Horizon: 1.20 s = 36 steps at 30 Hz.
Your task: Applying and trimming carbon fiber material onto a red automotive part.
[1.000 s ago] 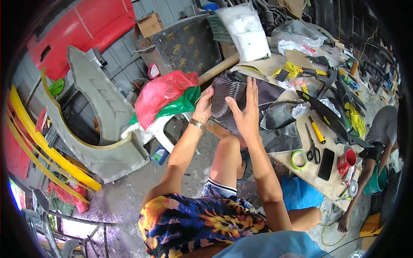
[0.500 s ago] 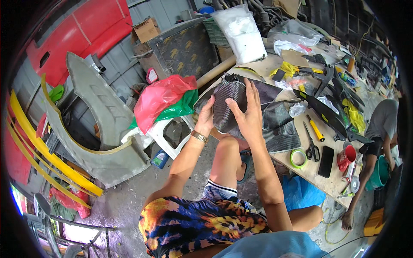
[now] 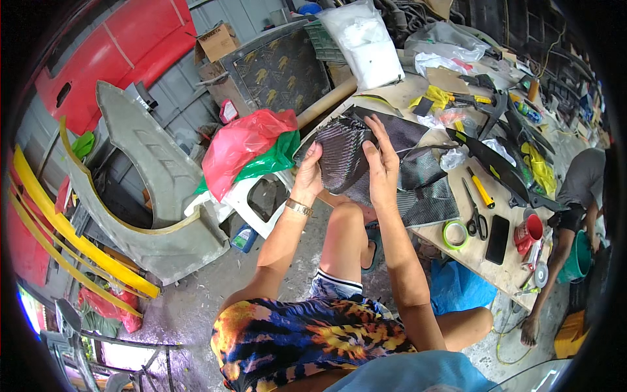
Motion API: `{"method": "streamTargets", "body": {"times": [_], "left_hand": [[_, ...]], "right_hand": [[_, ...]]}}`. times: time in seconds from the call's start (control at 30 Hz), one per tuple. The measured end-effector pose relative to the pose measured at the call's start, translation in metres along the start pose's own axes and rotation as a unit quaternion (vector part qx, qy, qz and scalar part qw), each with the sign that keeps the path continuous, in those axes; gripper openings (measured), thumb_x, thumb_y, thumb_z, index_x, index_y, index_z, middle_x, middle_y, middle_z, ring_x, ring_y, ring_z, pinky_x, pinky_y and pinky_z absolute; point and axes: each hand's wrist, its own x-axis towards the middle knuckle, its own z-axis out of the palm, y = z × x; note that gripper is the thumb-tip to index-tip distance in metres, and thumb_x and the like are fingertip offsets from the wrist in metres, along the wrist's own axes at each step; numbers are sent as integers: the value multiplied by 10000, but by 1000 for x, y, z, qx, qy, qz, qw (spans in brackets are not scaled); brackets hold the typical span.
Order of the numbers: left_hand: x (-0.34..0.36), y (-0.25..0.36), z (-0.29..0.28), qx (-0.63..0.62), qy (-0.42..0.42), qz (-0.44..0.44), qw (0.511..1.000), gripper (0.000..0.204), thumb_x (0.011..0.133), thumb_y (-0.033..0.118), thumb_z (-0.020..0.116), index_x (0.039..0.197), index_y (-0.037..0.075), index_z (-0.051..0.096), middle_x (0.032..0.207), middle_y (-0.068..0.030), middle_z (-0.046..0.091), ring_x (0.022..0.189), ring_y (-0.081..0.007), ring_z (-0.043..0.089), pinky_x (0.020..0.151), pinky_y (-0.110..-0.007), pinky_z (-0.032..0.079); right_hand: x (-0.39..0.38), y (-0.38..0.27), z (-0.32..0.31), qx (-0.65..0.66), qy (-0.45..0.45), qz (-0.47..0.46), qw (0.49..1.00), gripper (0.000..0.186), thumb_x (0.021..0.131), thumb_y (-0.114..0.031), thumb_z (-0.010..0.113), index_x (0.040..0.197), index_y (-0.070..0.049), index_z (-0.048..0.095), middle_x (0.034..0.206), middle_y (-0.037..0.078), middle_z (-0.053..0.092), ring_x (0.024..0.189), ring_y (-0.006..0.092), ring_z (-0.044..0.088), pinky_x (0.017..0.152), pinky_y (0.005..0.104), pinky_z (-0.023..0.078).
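Note:
Between my hands is a rounded piece wrapped in black woven carbon-fibre cloth (image 3: 341, 157), with frayed threads along its top edge. My left hand (image 3: 309, 174) grips its left side, thumb up against the cloth; its other fingers are mostly hidden behind. On the other side, my right hand (image 3: 384, 166) presses against the piece with its thumb and long fingers pointing up. More carbon-fibre cloth (image 3: 428, 204) lies flat on the table beneath and to the right. Scissors (image 3: 477, 219), a yellow cutter knife (image 3: 481, 189) and a roll of green tape (image 3: 454, 234) lie near it.
On the wooden table (image 3: 424, 236) are a black phone (image 3: 497, 240), a red cup (image 3: 528, 233) and long black parts (image 3: 490, 168). A white stool (image 3: 251, 212) bearing red and green bags (image 3: 245, 153) stands left. Another person (image 3: 578, 189) crouches at the right.
My right thumb has moved from the face of the piece toward its right edge, and the hand has turned more upright. The piece appears slightly turned. My left hand is slightly lower.

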Motion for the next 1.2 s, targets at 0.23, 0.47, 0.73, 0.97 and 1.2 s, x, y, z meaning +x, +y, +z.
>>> {"method": "streamTargets", "body": {"times": [0.23, 0.47, 0.73, 0.97, 1.2], "left_hand": [[-2, 3, -9, 2, -16, -2, 1000, 381, 936, 175, 578, 1286, 45, 499, 1269, -116, 577, 1162, -233, 566, 1005, -400, 462], [-4, 8, -10, 20, -18, -5, 1000, 387, 922, 160, 595, 1277, 39, 501, 1245, -119, 591, 1139, -229, 583, 998, -395, 470], [0, 10, -28, 44, 5, -18, 999, 474, 876, 201, 667, 1281, 40, 483, 1241, -121, 587, 1148, -256, 576, 1028, -422, 446], [1, 15, -33, 73, -25, -30, 997, 468, 876, 186, 663, 1277, 16, 493, 1227, -120, 600, 1125, -226, 590, 1005, -382, 460], [-2, 15, -31, 27, -40, -41, 998, 438, 883, 159, 650, 1275, 19, 511, 1224, -121, 606, 1111, -222, 599, 987, -373, 477]], "right_hand": [[3, 3, -3, 34, 4, 55, 998, 350, 873, -90, 598, 1210, 5, 606, 1368, 210, 492, 1339, 297, 387, 1119, 362, 240], [2, -1, -4, 80, -2, 106, 991, 341, 873, -80, 612, 1199, 16, 598, 1329, 172, 524, 1249, 223, 466, 1044, 308, 346], [2, -3, -8, 48, -20, 128, 990, 335, 856, -74, 624, 1178, 14, 597, 1312, 143, 541, 1188, 191, 503, 976, 302, 408], [2, -7, -14, 48, -38, 137, 989, 338, 847, -76, 633, 1170, 16, 597, 1285, 148, 556, 1218, 204, 491, 1007, 345, 391], [0, -1, -23, 121, -77, 190, 971, 316, 855, -45, 613, 1168, 3, 614, 1333, 159, 531, 1245, 218, 478, 1047, 319, 342]]}}
